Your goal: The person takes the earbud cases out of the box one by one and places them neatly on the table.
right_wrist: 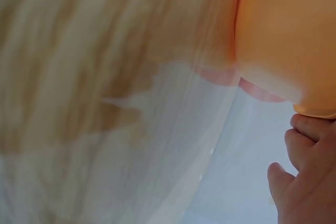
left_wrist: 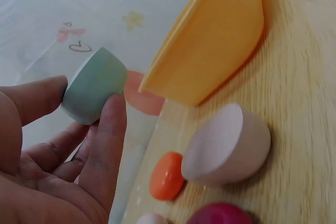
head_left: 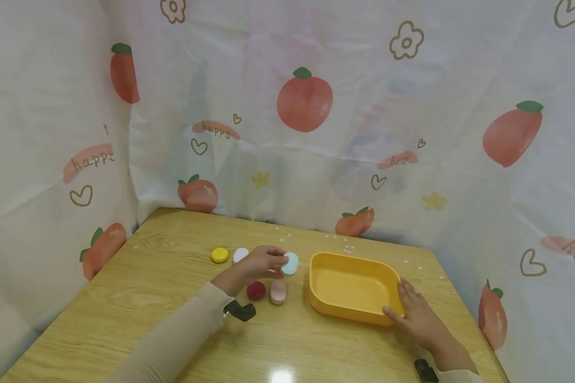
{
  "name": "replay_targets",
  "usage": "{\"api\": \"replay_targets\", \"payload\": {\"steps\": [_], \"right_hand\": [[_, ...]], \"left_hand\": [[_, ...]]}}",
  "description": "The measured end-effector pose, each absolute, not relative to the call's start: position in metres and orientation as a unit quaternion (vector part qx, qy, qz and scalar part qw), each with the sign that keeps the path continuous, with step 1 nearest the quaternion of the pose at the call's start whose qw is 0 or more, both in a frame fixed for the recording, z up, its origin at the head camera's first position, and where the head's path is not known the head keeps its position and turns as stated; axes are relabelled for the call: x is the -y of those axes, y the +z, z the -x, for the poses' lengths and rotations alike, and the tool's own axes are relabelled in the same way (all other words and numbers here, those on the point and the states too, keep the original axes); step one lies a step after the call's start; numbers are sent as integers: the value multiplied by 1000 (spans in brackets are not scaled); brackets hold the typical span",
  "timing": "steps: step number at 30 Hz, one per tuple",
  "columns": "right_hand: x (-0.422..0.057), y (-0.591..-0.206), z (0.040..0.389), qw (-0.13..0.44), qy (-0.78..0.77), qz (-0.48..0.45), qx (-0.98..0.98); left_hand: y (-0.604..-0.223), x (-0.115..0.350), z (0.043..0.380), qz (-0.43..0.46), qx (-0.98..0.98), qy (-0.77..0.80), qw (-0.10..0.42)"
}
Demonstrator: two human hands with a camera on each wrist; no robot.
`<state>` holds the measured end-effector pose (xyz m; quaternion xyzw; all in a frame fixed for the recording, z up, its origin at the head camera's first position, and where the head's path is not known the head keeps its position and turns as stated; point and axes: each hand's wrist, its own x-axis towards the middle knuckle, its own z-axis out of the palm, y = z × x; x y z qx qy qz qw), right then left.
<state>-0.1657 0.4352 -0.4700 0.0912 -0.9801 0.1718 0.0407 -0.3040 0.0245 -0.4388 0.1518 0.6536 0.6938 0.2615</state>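
Note:
My left hand (head_left: 264,260) pinches a mint-green rounded piece with a flat face (left_wrist: 95,85) between thumb and fingers. It is held up to the left of a yellow-orange plastic tub (head_left: 358,260). A pale pink piece (head_left: 278,292) and a dark red one (head_left: 256,290) sit on the table just below this hand. An orange piece (left_wrist: 167,176) shows beside the pink one in the left wrist view. At the tub's right end rests my right hand (head_left: 421,319), its thumb at the near rim and fingers extended along the outer side.
Farther left on the wood-grain table (head_left: 124,319) lie a yellow piece (head_left: 219,255) and a white one (head_left: 241,255), the latter partly behind the left hand. Small white specks dot the far part of the table. Fruit-printed cloth (head_left: 306,175) hangs behind and at both sides.

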Motion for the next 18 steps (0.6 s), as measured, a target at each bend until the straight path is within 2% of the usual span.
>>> {"api": "replay_targets", "payload": {"steps": [18], "right_hand": [[-439, -475, 169, 42, 167, -88, 981]], "left_hand": [[-458, 9, 309, -122, -671, 689, 243]]}}
